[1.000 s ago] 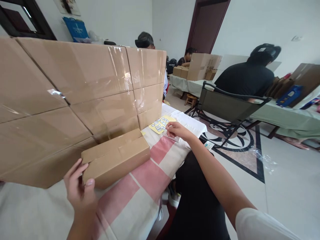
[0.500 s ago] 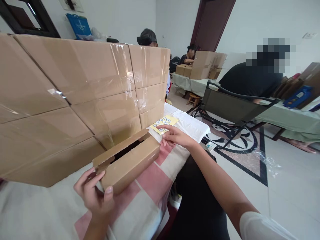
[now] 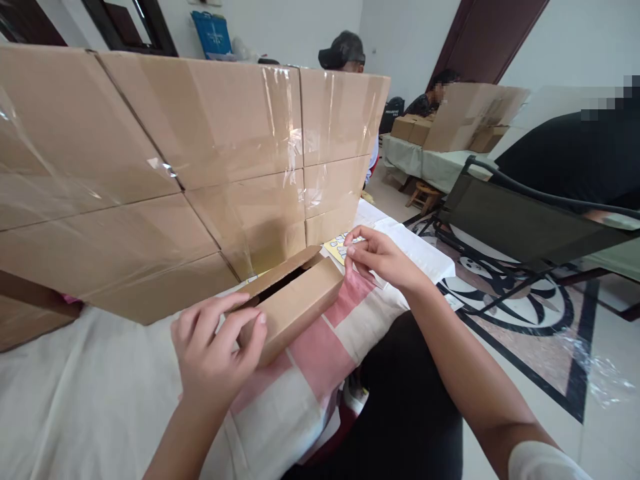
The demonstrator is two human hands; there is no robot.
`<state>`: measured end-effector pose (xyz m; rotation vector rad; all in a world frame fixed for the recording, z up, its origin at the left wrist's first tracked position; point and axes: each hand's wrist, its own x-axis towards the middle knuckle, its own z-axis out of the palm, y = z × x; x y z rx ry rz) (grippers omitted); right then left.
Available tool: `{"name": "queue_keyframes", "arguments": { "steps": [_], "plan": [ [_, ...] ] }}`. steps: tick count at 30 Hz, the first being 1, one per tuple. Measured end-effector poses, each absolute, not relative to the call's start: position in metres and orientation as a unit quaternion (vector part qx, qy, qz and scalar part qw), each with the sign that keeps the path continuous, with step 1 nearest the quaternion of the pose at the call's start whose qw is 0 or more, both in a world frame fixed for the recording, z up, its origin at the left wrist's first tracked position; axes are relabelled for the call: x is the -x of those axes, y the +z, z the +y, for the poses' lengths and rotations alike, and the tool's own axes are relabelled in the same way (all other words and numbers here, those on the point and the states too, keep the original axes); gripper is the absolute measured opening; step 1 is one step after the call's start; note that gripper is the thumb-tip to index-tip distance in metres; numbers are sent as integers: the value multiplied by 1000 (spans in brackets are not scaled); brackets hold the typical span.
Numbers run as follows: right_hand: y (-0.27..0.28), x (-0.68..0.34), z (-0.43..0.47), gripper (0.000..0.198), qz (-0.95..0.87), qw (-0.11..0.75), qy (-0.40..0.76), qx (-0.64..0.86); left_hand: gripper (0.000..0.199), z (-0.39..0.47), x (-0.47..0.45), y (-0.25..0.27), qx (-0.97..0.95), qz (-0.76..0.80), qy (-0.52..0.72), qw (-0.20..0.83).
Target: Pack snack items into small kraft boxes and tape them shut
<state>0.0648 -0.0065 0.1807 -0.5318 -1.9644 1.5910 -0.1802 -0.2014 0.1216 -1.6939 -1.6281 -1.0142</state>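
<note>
A long, narrow cardboard box [image 3: 300, 300] rests on the cloth, its top flap raised and a dark gap showing along it. My left hand [image 3: 217, 340] grips the near end of this box, its fingertips at the flap and the top edge. Past the box's far end, my right hand [image 3: 383, 260] hovers with its fingers curled and thumb and forefinger brought together. Whether anything small is between those fingertips I cannot make out. Partly behind that hand lies a yellow sheet [image 3: 334, 251] with white, dark-outlined shapes on it.
Large taped cartons [image 3: 240, 133] form a wall along the left. A pink and white cloth [image 3: 320, 353] covers the work surface. Across the room are other people, a folding chair [image 3: 540, 213] and another table [image 3: 400, 152] with boxes.
The view has swung left. My right hand has gone from a stretched forefinger over the yellow sheet to curled fingers. My left hand has shifted its fingers higher on the box end.
</note>
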Motion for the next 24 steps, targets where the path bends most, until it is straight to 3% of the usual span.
{"name": "queue_keyframes", "arguments": {
  "steps": [2, 5, 10, 16, 24],
  "plan": [
    [202, -44, -8, 23, -743, 285, 578, 182, 12, -193, 174, 151, 637, -659, -303, 259],
    [225, -10, -12, 24, -754, 286, 571, 152, 30, -172, 159, 176, 696, -673, -210, 136],
    [203, 18, -8, 26, -736, 275, 606, 126, 41, -147, 137, 166, 735, -667, -119, 31],
    [149, -5, 16, 33, -700, 249, 639, 200, 51, -144, 130, 148, 727, -681, -66, 48],
    [152, -13, 19, 28, -745, 304, 545, 234, 39, -141, 130, 141, 728, -675, -72, 97]
  ]
}}
